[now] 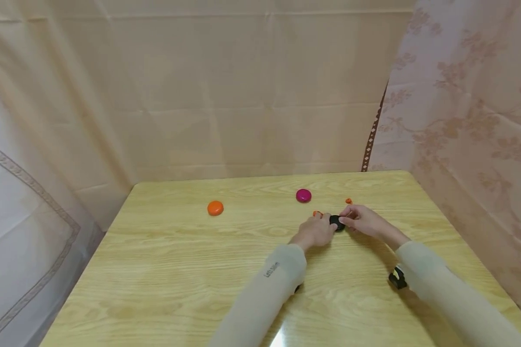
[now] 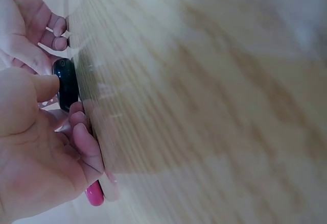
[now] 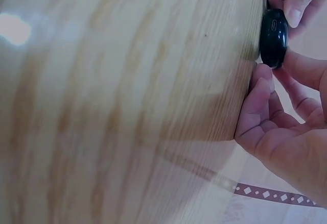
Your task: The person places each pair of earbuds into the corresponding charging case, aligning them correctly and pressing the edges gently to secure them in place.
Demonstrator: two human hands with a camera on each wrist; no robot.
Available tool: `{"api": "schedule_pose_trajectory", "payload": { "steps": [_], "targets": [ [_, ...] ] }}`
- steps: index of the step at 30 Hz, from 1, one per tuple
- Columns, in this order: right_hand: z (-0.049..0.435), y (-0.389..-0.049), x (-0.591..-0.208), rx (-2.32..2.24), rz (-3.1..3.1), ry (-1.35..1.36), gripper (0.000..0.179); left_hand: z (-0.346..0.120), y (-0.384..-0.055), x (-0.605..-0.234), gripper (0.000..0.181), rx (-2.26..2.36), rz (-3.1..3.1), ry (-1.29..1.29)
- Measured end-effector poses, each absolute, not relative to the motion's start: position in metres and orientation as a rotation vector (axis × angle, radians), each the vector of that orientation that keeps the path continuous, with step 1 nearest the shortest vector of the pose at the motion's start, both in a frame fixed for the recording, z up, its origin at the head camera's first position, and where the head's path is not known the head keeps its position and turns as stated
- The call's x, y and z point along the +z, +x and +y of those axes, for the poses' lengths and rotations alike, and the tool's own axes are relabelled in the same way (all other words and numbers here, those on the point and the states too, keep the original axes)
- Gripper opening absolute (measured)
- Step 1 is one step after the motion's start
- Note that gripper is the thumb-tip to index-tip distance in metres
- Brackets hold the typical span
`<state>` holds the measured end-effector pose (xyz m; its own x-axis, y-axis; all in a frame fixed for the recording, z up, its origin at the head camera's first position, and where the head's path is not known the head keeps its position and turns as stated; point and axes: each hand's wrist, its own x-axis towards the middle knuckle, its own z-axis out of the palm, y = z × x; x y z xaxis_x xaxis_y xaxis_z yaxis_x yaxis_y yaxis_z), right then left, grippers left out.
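Note:
A small, glossy black rounded charging case [image 1: 337,223] with a port slot on its side sits at the tabletop between both hands. From the left, my left hand [image 1: 316,231] pinches it, thumb on the near side; the left wrist view shows the case [image 2: 68,83] beside that thumb. My right hand [image 1: 365,221] holds its right side between thumb and fingers, and the right wrist view shows the port of the case [image 3: 274,38]. Two small orange pieces lie close by, one orange piece [image 1: 317,213] behind the left fingers, another orange piece [image 1: 349,201] beyond the right hand.
A magenta rounded case [image 1: 304,195] lies behind the hands, and an orange rounded case [image 1: 215,208] farther left. All rest on a wooden table [image 1: 156,270]. A beige curtain [image 1: 243,96] hangs behind it, with a patterned curtain [image 1: 473,125] on the right.

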<state>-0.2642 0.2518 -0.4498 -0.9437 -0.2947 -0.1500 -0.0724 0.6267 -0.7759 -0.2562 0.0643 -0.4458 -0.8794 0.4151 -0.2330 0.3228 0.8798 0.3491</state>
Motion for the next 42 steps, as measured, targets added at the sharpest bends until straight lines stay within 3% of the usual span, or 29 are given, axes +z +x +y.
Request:
{"api": "schedule_pose_trajectory", "payload": {
  "steps": [11,17,22,26,32,42],
  "targets": [
    [0.254,-0.263,-0.453,-1.235,2.600,-0.279,0.020,0.061,-0.258,-0.451,0.053,0.545,2.732,0.559],
    [0.255,-0.262,-0.450,-1.268,2.572,-0.253,0.031,0.047,-0.260,-0.444,0.057,0.806,2.620,0.575],
    [0.249,-0.259,-0.441,-1.257,2.634,-0.288,0.035,0.025,-0.269,-0.437,0.048,0.990,2.542,0.679],
    [0.238,-0.259,-0.430,-1.260,2.710,-0.337,0.035,0.001,-0.276,-0.425,0.038,1.012,2.576,0.759],
    [0.210,-0.268,-0.420,-1.340,2.663,-0.390,0.038,-0.051,-0.282,-0.414,0.040,1.034,2.621,0.736],
    [0.146,-0.285,-0.415,-1.343,2.647,-0.560,0.038,-0.161,-0.290,-0.412,0.039,1.042,2.838,0.462]
  ]
}}
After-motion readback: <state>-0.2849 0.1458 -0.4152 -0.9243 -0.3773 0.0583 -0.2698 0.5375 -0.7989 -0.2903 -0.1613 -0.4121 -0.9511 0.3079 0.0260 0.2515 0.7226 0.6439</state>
